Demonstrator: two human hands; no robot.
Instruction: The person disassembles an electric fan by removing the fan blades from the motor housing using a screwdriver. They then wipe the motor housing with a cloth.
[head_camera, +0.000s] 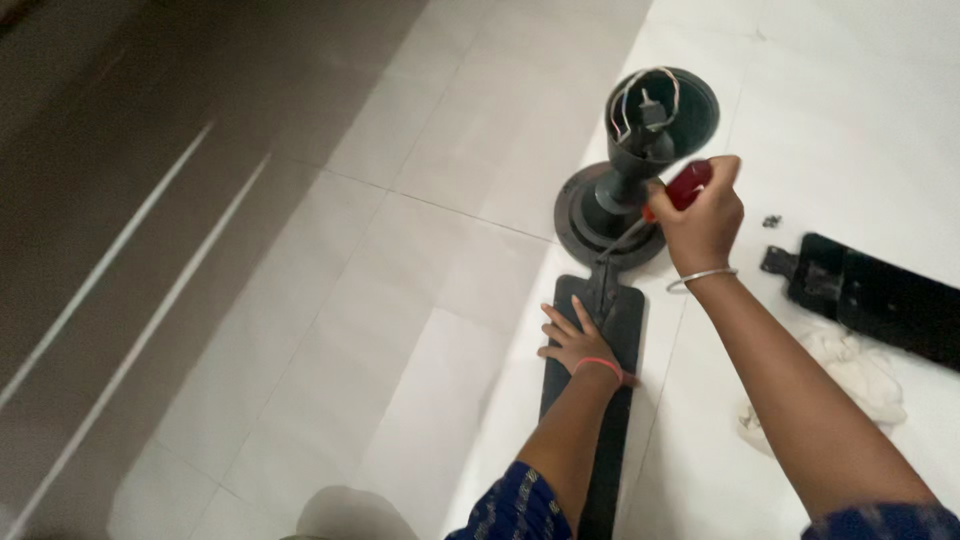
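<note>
A dark ceiling fan (640, 170) lies taken down on the white tiled floor (420, 300) in the upper right of the frame, its round motor body flat on the tiles and its cup-shaped cover pointing up with loose pale wires (640, 95) looped over the rim. One fan blade (600, 400) runs from the motor down toward the bottom centre. The left hand (572, 338) lies flat and spread on this blade near its bracket end, apparently pressing it down so it stays steady. The right hand (705, 215), at centre right, is closed around the red handle of a screwdriver (672, 198), whose thin shaft slants down and left toward the bracket where blade meets motor; a tilted grip like this suits reaching a fastener there. A second blade (880, 300) lies apart at the right edge, beside a crumpled white cloth (850, 375). Small dark bits, probably screws (771, 221), sit on the tiles just above it. Count: one fan body, two blades, one screwdriver, one cloth, and a few tiny screws, their number unclear.
</note>
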